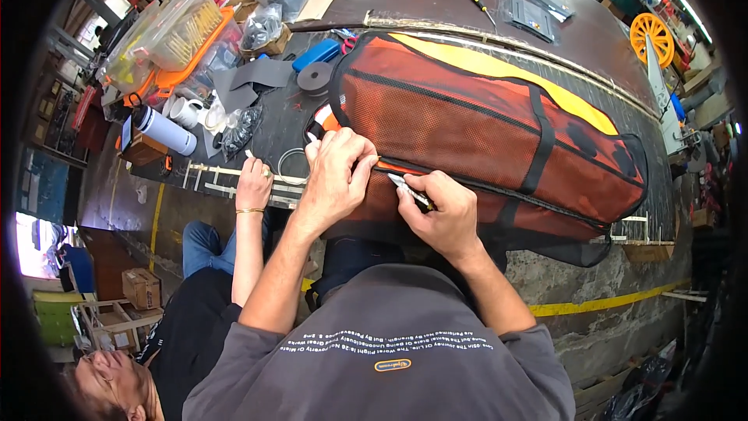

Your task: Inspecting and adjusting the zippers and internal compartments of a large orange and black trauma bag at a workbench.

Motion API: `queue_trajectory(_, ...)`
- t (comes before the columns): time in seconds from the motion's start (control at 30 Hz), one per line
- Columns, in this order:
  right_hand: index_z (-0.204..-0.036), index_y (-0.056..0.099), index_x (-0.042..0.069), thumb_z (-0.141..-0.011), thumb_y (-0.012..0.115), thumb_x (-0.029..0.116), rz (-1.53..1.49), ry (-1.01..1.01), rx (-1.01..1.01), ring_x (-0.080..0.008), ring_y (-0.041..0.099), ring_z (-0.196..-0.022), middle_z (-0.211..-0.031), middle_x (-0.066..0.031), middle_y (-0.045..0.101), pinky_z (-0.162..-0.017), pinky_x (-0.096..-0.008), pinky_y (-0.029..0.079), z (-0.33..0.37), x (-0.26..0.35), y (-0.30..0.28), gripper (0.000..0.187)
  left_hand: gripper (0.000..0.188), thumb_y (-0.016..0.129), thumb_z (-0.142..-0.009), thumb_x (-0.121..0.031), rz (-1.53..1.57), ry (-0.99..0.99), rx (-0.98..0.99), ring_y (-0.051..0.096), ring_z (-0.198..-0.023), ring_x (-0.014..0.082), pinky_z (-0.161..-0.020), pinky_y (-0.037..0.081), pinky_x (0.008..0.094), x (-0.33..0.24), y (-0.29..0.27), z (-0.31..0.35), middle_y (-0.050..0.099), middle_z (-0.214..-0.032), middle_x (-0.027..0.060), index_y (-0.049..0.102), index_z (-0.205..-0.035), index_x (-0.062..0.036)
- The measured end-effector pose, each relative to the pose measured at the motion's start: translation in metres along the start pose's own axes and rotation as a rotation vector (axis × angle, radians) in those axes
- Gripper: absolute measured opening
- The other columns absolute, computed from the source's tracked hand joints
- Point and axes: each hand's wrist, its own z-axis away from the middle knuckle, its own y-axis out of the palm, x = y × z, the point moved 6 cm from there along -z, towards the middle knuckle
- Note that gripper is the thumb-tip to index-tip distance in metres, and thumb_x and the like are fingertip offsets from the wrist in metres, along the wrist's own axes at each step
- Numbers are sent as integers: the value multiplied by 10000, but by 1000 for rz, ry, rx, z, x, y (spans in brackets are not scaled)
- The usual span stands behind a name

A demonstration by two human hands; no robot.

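**Working the bag's zip edge**

Head view: orange bag flat on tabletop. Left hand pressed closed on zip edge; right hand pinching thin tool. Best to hold fabric taut, move tool slowly along zip. Tool tip hidden; co-worker's hand nearby

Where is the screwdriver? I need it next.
In the head view, the screwdriver lies at the table's far side, beyond the orange bag, left of a clear packet.

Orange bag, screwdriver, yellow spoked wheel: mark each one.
orange bag (pixel 467 121), head view, on its orange mesh side panel.
screwdriver (pixel 482 6), head view, on the shaft just below the yellow-black handle.
yellow spoked wheel (pixel 651 34), head view, at the hub.
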Motion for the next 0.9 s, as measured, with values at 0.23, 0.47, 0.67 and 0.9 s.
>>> queue_trajectory(0.23, -936, 745, 29, -878, 844, 143, 5, 169, 52, -324, 736, -722, -822, -129, 731, -655, -412, 589, -6, 3, 11, 162, 67, 762, -973, -169, 106, -50, 33, 581, -1028, 238, -980, 333, 438, 2, 1, 8, 629, -948, 13, 738, -972, -107)
queue_trajectory(0.47, -926, 752, 30, -886, 847, 180, 11, 286, 83, -330, 747, -707, -808, -138, 745, -651, -420, 589, -8, 8, 8, 181, 112, 771, -973, -208, 145, -150, 65, 575, -1062, 234, -1051, 343, 437, 10, 4, 8, 647, -950, 6, 750, -956, -99)
queue_trajectory(0.67, -927, 748, 38, -897, 841, 209, 29, 278, 95, -343, 754, -717, -809, -145, 751, -659, -437, 600, -11, 10, 9, 198, 116, 768, -965, -219, 187, -171, 40, 575, -1024, 236, -1074, 335, 441, 12, 7, 11, 650, -929, 0, 759, -944, -105)
queue_trajectory(0.9, -921, 712, 48, -909, 814, 198, 65, 281, 184, -394, 751, -762, -862, -167, 760, -686, -485, 604, -1, 5, 19, 181, 133, 768, -967, -233, 176, -190, 10, 595, -1062, 241, -1114, 325, 440, 15, 12, 21, 673, -945, 7, 754, -939, -104)
